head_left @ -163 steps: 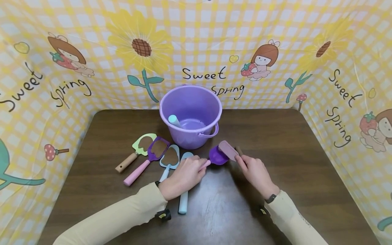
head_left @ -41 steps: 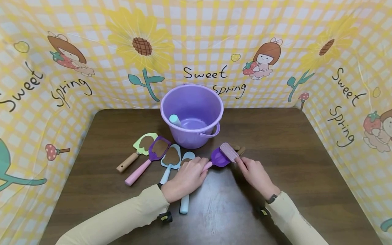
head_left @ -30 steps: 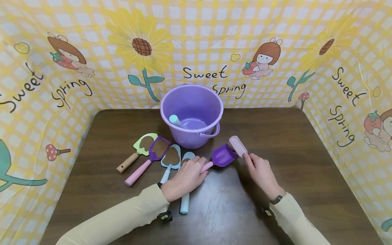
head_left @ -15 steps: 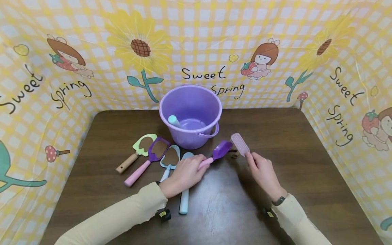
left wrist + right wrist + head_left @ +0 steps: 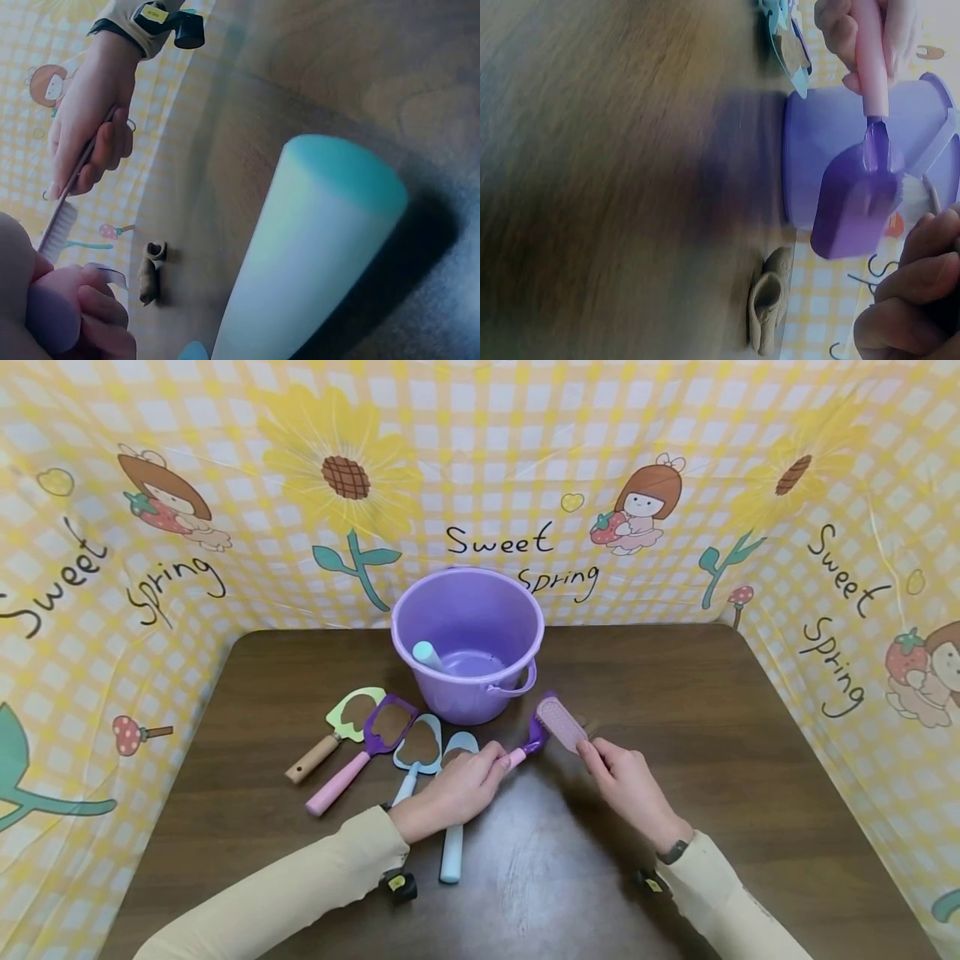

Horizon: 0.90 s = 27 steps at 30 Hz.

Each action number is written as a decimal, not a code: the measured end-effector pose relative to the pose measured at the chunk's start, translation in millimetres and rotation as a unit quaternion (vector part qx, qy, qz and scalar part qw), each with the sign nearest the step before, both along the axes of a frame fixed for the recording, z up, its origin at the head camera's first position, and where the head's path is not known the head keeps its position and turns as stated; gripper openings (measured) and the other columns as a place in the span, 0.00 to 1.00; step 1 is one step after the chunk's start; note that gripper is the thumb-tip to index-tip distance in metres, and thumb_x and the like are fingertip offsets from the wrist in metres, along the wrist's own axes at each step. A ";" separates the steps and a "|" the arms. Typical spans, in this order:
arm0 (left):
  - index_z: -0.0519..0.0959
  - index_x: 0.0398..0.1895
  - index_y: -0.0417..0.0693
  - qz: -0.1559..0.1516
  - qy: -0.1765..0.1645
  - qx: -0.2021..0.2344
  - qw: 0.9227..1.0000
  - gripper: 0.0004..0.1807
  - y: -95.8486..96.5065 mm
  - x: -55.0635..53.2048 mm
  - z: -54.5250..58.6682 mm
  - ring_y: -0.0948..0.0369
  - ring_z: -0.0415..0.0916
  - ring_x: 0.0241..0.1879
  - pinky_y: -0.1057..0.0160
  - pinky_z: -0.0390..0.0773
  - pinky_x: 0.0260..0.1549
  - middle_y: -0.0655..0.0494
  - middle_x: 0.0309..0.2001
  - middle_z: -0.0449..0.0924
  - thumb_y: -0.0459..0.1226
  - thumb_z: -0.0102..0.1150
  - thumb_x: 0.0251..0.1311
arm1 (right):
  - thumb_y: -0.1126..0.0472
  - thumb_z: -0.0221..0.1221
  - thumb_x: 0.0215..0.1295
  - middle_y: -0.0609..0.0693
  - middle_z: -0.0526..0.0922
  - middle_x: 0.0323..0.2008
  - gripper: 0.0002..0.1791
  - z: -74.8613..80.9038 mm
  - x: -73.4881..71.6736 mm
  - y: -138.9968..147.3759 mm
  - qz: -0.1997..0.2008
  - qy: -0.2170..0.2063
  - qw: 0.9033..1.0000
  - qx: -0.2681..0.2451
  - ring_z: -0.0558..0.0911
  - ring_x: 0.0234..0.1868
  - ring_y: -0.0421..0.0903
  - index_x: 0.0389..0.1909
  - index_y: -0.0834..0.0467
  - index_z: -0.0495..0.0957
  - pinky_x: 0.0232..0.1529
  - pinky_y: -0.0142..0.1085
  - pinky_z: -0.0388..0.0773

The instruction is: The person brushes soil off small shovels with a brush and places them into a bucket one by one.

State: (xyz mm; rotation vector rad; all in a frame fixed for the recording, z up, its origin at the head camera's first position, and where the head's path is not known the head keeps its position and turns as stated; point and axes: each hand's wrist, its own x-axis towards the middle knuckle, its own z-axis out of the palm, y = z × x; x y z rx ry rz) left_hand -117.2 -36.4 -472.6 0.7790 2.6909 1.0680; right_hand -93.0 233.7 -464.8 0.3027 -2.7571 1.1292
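Observation:
My left hand (image 5: 457,789) grips the pink handle of a small purple shovel (image 5: 534,739). Its blade is turned on edge, and in the right wrist view it hangs above the table. A pink-backed brush (image 5: 562,724) with pale bristles (image 5: 58,231) is pinched in my right hand (image 5: 628,789). From the head view the brush covers much of the shovel blade; the right wrist view shows the bristles (image 5: 916,196) close beside it. A curled brown lump (image 5: 767,300) lies on the table behind the brush, mostly hidden from the head camera.
A purple bucket (image 5: 480,697) stands at the back, a mint-tipped handle (image 5: 427,653) inside it. Left of my hands lie several flat-headed tools: a green one (image 5: 335,710), a purple one (image 5: 371,739) and light-blue ones, including one (image 5: 452,856) under my left hand.
The shovel has been raised and turned from lying face-up onto its edge. After swinging right, away from the blade, the brush has come back left over it. The brown lump shows beyond.

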 end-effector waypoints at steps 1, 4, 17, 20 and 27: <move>0.77 0.47 0.47 0.001 -0.008 0.013 1.000 0.17 0.0 -2.6 -7.3 0.63 0.70 0.25 0.61 0.72 0.25 0.61 0.25 0.72 0.49 0.43 0.82 | 0.57 0.57 0.80 0.39 0.62 0.18 0.20 0.2 -0.1 -1.8 0.007 -0.001 1.000 0.000 0.63 0.19 0.37 0.22 0.52 0.69 0.22 0.32 0.59; 0.78 0.46 0.51 0.009 -0.001 0.035 0.999 0.23 -0.5 -9.1 -28.2 0.66 0.70 0.24 0.63 0.72 0.24 0.64 0.25 0.73 0.60 0.48 0.77 | 0.56 0.56 0.80 0.39 0.62 0.18 0.19 -0.1 -0.6 -6.5 0.033 -0.011 0.999 0.002 0.63 0.19 0.35 0.24 0.52 0.71 0.21 0.32 0.60; 0.85 0.38 0.48 0.000 0.053 0.017 0.998 0.07 2.2 4.2 5.8 0.68 0.69 0.21 0.68 0.72 0.25 0.65 0.22 0.76 0.40 0.62 0.70 | 0.54 0.53 0.82 0.43 0.63 0.17 0.23 -4.5 -9.2 -2.7 -0.035 -0.023 0.999 0.023 0.64 0.18 0.41 0.21 0.54 0.68 0.21 0.34 0.61; 0.84 0.36 0.48 -0.001 0.058 0.012 0.998 0.07 2.6 5.2 3.8 0.69 0.68 0.20 0.68 0.71 0.23 0.66 0.21 0.74 0.40 0.62 0.70 | 0.54 0.53 0.82 0.43 0.64 0.17 0.23 -5.2 -8.8 -2.8 -0.041 -0.021 0.999 0.020 0.64 0.18 0.41 0.21 0.54 0.68 0.21 0.34 0.61; 0.83 0.35 0.48 0.015 0.070 0.017 0.997 0.07 3.7 5.7 2.1 0.67 0.67 0.19 0.67 0.70 0.22 0.65 0.19 0.71 0.40 0.61 0.70 | 0.54 0.55 0.81 0.41 0.62 0.19 0.19 -4.5 -4.8 -7.1 0.039 -0.059 0.997 0.006 0.65 0.19 0.38 0.25 0.53 0.71 0.23 0.32 0.62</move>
